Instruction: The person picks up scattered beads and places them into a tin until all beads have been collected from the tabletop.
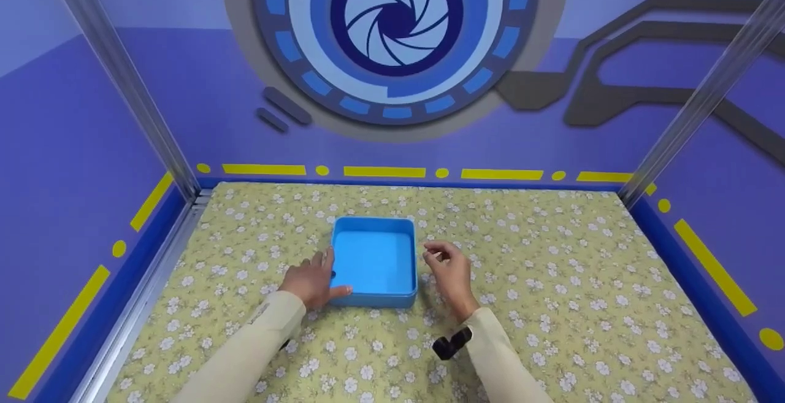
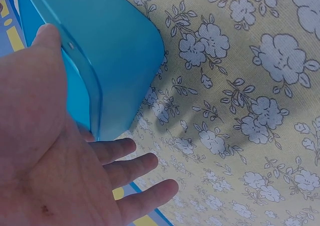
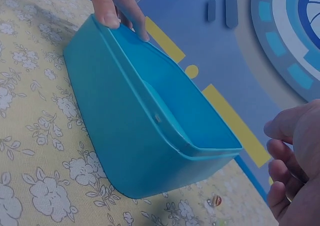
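Note:
A square blue open-topped box [image 1: 374,262] stands on the flowered cloth, its inner floor bare. My left hand [image 1: 310,280] rests at its near left corner. The thumb lies on the front rim, and the other fingers extend along the left side, as the left wrist view also shows. My right hand [image 1: 451,271] hovers just off the box's right wall, its fingers loosely bent with nothing visible between them. In the right wrist view, a small glassy marble-like ball [image 3: 216,201] with a reddish-brown swirl lies on the cloth beside the box, under the right hand's side.
Yellow flowered cloth [image 1: 552,292] covers the table. Blue printed panels [image 1: 398,145] stand behind and at both sides, with metal posts [image 1: 122,78] at the back corners. A small black device [image 1: 451,345] sits at my right wrist.

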`<state>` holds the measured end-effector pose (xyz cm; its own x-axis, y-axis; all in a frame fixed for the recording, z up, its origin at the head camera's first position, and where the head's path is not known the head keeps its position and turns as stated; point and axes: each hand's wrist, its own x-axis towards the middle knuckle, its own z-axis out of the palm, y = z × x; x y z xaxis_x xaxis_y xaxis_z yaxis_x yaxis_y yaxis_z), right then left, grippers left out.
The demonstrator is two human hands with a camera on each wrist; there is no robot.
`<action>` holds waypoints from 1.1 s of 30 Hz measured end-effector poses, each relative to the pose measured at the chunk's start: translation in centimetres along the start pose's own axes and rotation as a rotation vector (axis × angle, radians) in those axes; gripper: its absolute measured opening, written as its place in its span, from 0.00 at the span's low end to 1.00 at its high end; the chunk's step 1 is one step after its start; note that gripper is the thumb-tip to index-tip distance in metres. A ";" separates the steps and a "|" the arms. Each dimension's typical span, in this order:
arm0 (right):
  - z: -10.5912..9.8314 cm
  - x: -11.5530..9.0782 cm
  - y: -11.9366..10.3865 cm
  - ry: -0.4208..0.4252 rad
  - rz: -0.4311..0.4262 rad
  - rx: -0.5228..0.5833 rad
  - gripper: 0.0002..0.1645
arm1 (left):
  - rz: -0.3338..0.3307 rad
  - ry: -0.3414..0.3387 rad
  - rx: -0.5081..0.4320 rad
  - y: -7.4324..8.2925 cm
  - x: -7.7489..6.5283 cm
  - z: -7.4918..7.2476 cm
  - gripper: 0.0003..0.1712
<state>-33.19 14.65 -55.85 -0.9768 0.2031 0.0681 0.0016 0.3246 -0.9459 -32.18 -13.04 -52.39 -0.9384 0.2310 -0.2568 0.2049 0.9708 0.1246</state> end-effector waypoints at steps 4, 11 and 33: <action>-0.2 0.1 0.1 0.001 -0.007 -0.010 0.09 | 0.005 0.015 -0.013 0.1 -0.2 -0.1 0.55; -0.7 0.2 0.5 0.013 -0.035 -0.015 0.08 | 0.022 0.033 -0.010 0.1 -0.2 -0.1 0.55; -2.1 0.4 1.0 0.040 -0.022 -0.031 0.09 | 0.025 0.029 -0.018 0.1 -0.6 -0.3 0.55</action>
<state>-33.12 16.97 -56.12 -0.9673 0.2323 0.1020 -0.0126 0.3575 -0.9338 -31.70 -13.14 -51.99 -0.9410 0.2527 -0.2252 0.2233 0.9634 0.1480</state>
